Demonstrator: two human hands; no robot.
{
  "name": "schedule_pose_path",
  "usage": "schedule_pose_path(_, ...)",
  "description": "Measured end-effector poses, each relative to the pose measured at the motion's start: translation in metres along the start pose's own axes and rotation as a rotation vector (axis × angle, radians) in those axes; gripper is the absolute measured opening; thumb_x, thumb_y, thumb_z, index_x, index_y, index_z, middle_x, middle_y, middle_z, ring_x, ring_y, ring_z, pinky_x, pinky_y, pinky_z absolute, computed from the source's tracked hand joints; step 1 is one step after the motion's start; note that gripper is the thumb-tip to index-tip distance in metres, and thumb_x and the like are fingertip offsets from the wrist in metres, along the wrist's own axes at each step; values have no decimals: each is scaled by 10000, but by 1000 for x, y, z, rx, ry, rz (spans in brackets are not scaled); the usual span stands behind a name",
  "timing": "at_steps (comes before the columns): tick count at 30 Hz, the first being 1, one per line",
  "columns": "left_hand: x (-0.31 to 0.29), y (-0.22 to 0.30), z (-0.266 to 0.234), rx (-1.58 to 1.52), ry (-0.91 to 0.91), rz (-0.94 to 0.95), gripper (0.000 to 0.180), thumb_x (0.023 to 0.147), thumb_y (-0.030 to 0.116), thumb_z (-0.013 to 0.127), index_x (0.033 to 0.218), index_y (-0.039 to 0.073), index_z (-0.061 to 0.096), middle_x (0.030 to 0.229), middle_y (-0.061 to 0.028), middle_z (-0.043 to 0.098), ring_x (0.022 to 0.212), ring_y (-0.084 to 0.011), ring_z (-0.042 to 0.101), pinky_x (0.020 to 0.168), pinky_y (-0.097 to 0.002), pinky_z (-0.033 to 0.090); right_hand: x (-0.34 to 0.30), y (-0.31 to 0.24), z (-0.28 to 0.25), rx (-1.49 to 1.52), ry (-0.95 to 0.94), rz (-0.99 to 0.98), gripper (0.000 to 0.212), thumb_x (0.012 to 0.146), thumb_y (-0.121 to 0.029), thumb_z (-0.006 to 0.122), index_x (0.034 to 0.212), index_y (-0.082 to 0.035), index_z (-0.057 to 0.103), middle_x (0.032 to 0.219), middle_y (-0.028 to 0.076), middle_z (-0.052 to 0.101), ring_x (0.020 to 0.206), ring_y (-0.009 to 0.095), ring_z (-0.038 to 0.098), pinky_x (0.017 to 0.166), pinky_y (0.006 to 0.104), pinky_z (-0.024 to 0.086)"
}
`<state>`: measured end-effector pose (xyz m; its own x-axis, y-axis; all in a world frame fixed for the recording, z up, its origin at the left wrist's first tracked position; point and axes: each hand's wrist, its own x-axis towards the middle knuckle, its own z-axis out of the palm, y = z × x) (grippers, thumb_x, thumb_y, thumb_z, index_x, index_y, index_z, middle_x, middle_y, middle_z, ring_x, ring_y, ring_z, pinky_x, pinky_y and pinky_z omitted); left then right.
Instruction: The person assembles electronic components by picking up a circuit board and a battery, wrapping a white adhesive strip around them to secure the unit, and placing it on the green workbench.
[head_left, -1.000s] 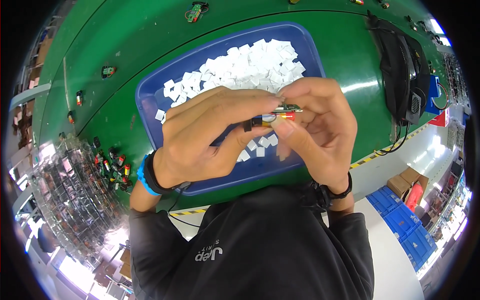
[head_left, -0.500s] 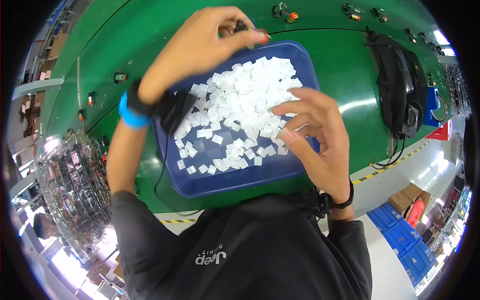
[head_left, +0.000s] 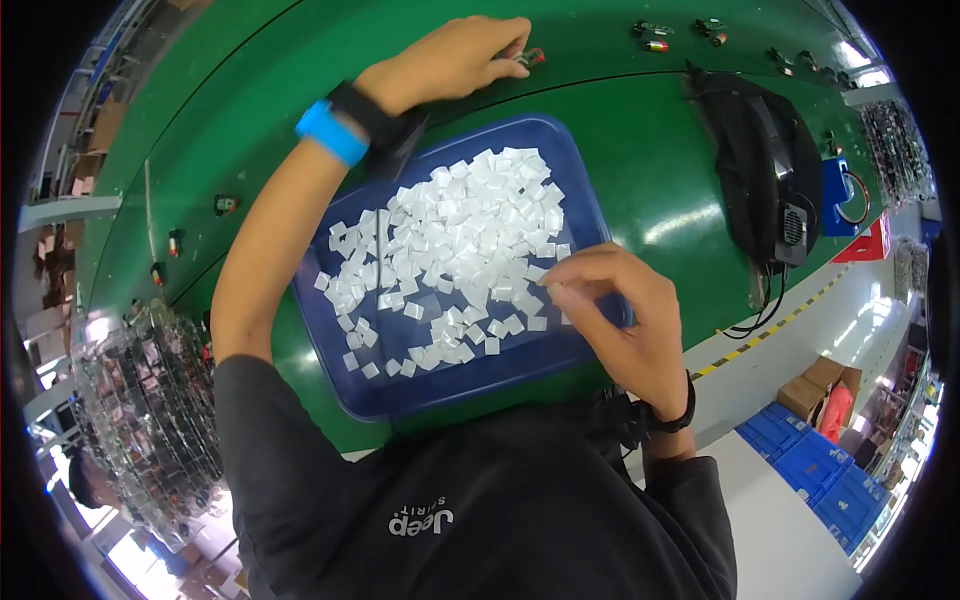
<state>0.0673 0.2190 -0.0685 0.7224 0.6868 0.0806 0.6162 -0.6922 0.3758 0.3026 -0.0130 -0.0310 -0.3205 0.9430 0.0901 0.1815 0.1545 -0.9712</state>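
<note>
My left hand (head_left: 455, 62) is stretched over the far side of the green bench, thumb and fingers closed at a small electronic part (head_left: 533, 57) with a red edge. Most of that part is hidden behind the fingertips. Below it stands a dark blue tray (head_left: 340, 385) holding a heap of small white square pieces (head_left: 470, 220). Over the tray's right side is my right hand (head_left: 635, 325), thumb and index finger pinched together. White squares lie right by those fingertips; whether one is between them I cannot make out.
Several small circuit-board parts (head_left: 653, 38) lie along the far bench, others (head_left: 225, 204) at the left. A black bag-like bundle (head_left: 750, 160) with cables rests on the right. Stacked clear packs (head_left: 150, 400) stand at left; blue crates (head_left: 815, 470) sit lower right.
The view has shifted. My left hand has moved off the tray's far rim and farther out over the bench. My right hand's spread fingers have come together in a pinch.
</note>
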Motion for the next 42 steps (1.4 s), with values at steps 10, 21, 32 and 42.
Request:
schedule_pose_path(10,-122,153,-22,-361,254,-219,404,759,-32,787,1121,38,621,1027,-108,684,933,-272,690,792,-349,588,22,-6,27,125,162,74,168,886,28,690,1051,41,661,941,103,718,760,144,713,669,231,540)
schedule_pose_path(21,-147,158,-6,-325,381,-111,356,724,-65,792,1044,12,659,1037,-128,671,904,-247,693,749,-318,601,14,3,36,-171,13,-117,241,900,33,666,1141,41,676,858,114,697,735,162,705,629,246,525)
schedule_pose_path(32,-152,156,-3,-385,369,-172,258,725,-78,780,925,-7,633,1079,-139,653,895,-247,700,719,-308,623,15,7,37,-360,5,-293,316,873,36,679,1189,29,680,779,101,606,659,178,595,577,285,462)
schedule_pose_path(42,-157,152,-6,-379,456,46,233,829,11,723,1037,41,624,1070,-123,608,847,-240,675,785,-336,630,13,-4,37,-151,-38,-138,419,827,68,694,1242,23,662,803,85,577,673,201,582,595,290,472)
